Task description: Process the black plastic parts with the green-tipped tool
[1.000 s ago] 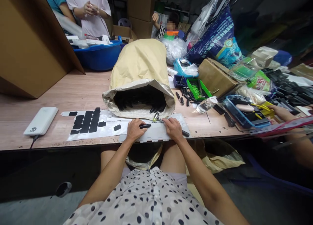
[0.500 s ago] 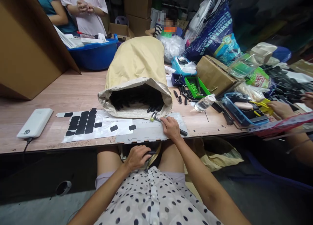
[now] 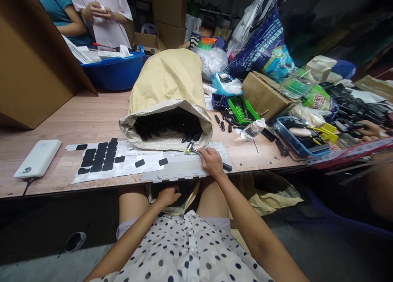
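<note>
My right hand (image 3: 211, 162) is closed round the black handle of a small hammer (image 3: 189, 147), resting on the grey board (image 3: 181, 167) at the table's front edge. The hammer's metal head, with a yellowish face, points left, just before the mouth of the cream sack (image 3: 168, 79). Black elongated pieces (image 3: 187, 135) fill that sack. Below the table edge, my left hand (image 3: 167, 196) reaches over the opening of another sack (image 3: 175, 210) between my knees. Its fingers go into shadow, so what they hold, if anything, is hidden.
White sheets with black rounded stickers (image 3: 104, 153) and a white power bank (image 3: 38, 158) lie left. To the right are a green tray (image 3: 242, 110), a clear bottle (image 3: 253, 128) and a blue basket (image 3: 302, 145). A co-worker's hand (image 3: 368, 128) is among black parts; other people stand behind.
My left hand has lowered towards the sack in my lap; the black piece seen in it is out of sight. The co-worker's hand has moved from the yellow item to the black parts.
</note>
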`<control>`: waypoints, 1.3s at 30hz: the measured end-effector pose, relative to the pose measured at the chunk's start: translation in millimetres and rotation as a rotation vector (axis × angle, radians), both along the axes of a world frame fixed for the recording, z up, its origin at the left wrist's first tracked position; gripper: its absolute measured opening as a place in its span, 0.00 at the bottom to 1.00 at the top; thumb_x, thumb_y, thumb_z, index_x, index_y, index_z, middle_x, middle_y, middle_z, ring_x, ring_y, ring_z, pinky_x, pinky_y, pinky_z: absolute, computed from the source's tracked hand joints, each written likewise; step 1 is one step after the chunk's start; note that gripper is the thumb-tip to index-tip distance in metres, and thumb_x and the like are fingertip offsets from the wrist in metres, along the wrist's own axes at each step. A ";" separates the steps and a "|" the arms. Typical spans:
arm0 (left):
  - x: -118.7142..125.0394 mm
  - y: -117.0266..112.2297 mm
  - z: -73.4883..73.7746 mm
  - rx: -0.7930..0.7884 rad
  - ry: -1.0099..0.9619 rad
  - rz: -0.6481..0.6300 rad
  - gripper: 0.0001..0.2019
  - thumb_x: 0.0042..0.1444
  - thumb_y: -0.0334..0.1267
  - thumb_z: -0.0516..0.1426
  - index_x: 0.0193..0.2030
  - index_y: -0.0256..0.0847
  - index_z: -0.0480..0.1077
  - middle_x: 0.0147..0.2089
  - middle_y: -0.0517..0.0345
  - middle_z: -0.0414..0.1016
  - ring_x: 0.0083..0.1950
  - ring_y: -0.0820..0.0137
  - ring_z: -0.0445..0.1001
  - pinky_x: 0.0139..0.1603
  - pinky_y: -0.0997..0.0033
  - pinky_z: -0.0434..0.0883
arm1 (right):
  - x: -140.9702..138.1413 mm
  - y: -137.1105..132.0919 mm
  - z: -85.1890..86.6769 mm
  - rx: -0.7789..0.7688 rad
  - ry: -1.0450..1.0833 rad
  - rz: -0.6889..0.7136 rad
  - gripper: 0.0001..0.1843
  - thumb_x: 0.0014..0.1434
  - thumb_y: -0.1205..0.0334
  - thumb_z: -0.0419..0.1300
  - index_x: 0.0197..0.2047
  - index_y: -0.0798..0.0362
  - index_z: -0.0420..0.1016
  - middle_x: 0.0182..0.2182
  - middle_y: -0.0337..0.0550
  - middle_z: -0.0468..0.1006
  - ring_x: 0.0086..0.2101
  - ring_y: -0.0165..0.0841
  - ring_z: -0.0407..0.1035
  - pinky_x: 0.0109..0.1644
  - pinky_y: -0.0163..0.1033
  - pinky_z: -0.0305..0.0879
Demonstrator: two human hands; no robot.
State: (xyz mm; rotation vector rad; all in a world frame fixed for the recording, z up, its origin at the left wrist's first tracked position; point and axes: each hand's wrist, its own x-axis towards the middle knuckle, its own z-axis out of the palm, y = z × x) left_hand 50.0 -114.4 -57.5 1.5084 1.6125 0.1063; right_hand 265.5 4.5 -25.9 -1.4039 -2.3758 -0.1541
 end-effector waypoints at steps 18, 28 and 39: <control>3.1 168.8 72.0 0.489 0.141 0.300 0.09 0.57 0.41 0.60 0.41 0.42 0.79 0.48 0.49 0.78 0.49 0.57 0.76 0.45 0.64 0.72 | -3.1 -0.4 1.4 0.011 -0.017 0.015 0.15 0.67 0.64 0.54 0.53 0.48 0.78 0.37 0.47 0.74 0.40 0.40 0.62 0.43 0.41 0.58; -49.9 95.0 58.4 0.645 -0.022 0.130 0.07 0.59 0.38 0.58 0.42 0.45 0.76 0.42 0.57 0.76 0.44 0.63 0.73 0.49 0.64 0.71 | -2.0 0.5 0.0 0.011 -0.002 0.008 0.16 0.68 0.65 0.52 0.52 0.48 0.79 0.37 0.48 0.73 0.39 0.40 0.62 0.42 0.41 0.57; -47.3 89.3 47.5 0.677 -0.029 0.077 0.08 0.55 0.37 0.61 0.42 0.47 0.79 0.39 0.58 0.75 0.46 0.61 0.72 0.51 0.61 0.71 | 1.6 -2.2 2.9 0.002 0.141 0.022 0.19 0.69 0.65 0.50 0.57 0.47 0.77 0.36 0.47 0.73 0.39 0.39 0.65 0.44 0.41 0.65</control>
